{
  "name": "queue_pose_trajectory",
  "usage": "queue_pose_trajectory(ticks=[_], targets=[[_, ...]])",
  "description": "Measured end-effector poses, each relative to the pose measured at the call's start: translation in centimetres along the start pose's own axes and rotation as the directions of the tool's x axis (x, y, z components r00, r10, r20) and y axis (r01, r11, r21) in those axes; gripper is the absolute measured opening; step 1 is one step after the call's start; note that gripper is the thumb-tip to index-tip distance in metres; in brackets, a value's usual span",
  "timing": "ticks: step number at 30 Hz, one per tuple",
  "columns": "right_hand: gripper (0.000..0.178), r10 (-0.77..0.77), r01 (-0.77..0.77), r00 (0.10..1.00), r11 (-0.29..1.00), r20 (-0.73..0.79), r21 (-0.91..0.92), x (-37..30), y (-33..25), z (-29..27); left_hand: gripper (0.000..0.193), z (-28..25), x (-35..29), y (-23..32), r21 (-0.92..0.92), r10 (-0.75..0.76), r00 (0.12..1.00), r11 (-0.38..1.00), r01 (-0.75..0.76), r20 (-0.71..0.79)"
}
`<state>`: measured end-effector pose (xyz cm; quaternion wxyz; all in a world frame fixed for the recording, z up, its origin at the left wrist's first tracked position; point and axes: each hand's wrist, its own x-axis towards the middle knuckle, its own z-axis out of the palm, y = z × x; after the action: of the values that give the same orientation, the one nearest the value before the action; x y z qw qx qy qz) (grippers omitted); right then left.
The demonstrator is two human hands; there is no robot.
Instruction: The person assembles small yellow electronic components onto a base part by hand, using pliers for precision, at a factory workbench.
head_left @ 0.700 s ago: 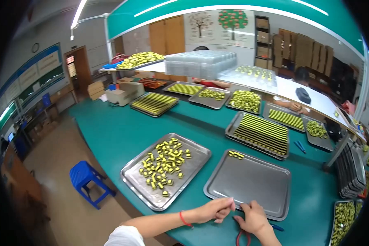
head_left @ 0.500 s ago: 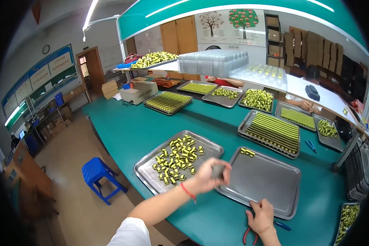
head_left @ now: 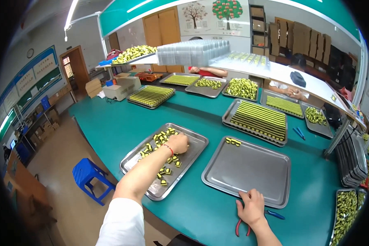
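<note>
My left hand (head_left: 178,143), a red cord at its wrist, is down over the right part of a metal tray (head_left: 200,144). Loose small yellow-and-black blocks (head_left: 168,170), resembling coil components, lie scattered there. The fingers are curled under; whatever they hold is hidden. Fingertips of my right hand (head_left: 253,206) rest on the near rim of a second metal tray (head_left: 250,172), thumb apart and nothing in the grasp. Three similar blocks (head_left: 233,141) sit in a short row at that tray's far left corner. Red-handled pliers (head_left: 238,227) and a blue-handled tool (head_left: 275,214) lie beside my right hand.
Beyond stand trays of neatly rowed blocks (head_left: 256,121) and a tray of heaped ones (head_left: 242,89). A shelf (head_left: 315,88) carries stacked clear plastic trays (head_left: 192,52). Blue pliers (head_left: 299,133) lie at right. A co-worker's hands (head_left: 293,92) show across the table. A blue stool (head_left: 90,176) stands left.
My left hand has moved left and away from me, from between the two trays to the blocks in the left tray. My right hand stays at the rim. The view has shifted slightly.
</note>
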<state>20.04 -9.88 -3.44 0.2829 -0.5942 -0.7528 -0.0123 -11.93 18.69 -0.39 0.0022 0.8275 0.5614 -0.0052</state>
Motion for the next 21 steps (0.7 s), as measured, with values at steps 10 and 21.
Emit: queue_pose_trajectory(ticks=[10,21], targets=[[0.028,-0.016,0.016,1.000,1.000,-0.010,-0.017,-0.1,0.2,0.2,0.025,-2.1,-3.7,4.9,-0.215,0.143,0.920,0.949,-0.232,-0.365],[0.028,0.422,-0.530,0.825,0.348,0.375,0.773,2.2,1.2,-3.7,0.034,1.6,-12.5,22.1,-0.775,0.287,0.780,0.162,-0.611,-0.556]])
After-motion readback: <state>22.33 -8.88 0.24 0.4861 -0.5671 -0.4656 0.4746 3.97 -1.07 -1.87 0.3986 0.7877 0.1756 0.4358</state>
